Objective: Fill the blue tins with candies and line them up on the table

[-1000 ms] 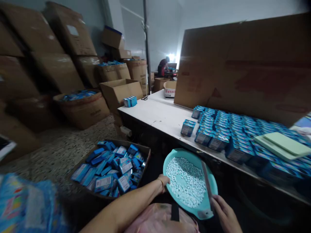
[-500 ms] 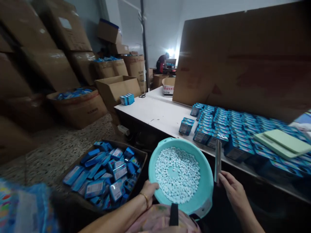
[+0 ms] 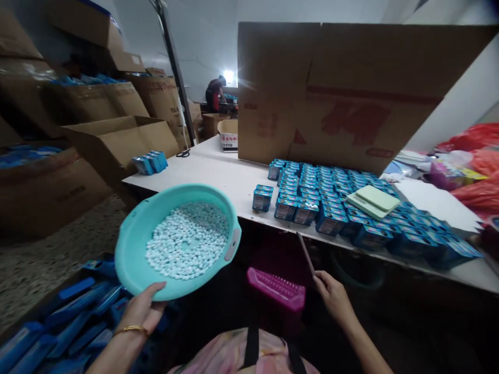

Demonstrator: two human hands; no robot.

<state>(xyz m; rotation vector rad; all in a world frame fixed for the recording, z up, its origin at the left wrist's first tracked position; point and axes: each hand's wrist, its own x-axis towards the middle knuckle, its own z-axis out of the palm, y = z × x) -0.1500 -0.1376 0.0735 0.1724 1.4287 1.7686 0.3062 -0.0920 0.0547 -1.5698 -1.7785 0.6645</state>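
Observation:
My left hand [image 3: 143, 307] is closed on the near rim of a round teal basin [image 3: 130, 244], which is lifted and tilted. Many small white pellets [image 3: 187, 244] lie in it. My right hand [image 3: 333, 295] pinches one end of a thin, straight metal strip [image 3: 306, 253], whose far end points up toward the table edge; its exact kind is unclear. Beyond that strip, packed rows of small blue boxes [image 3: 329, 221] stand on the white table [image 3: 202, 169]. A separate blue box pair [image 3: 262, 198] stands just left of them. White pellets show on one front box.
Under the table is a pink plastic item [image 3: 276, 291]. A carton of blue packages [image 3: 74, 311] sits at lower left. Pale green blocks [image 3: 373, 201] rest on the boxes. A large cardboard panel [image 3: 312, 93] stands behind. A person [image 3: 215, 94] works far back.
The view has turned right. My left hand has carried the basin up and to the left, away from my lap. The metal strip in my right hand now leans left.

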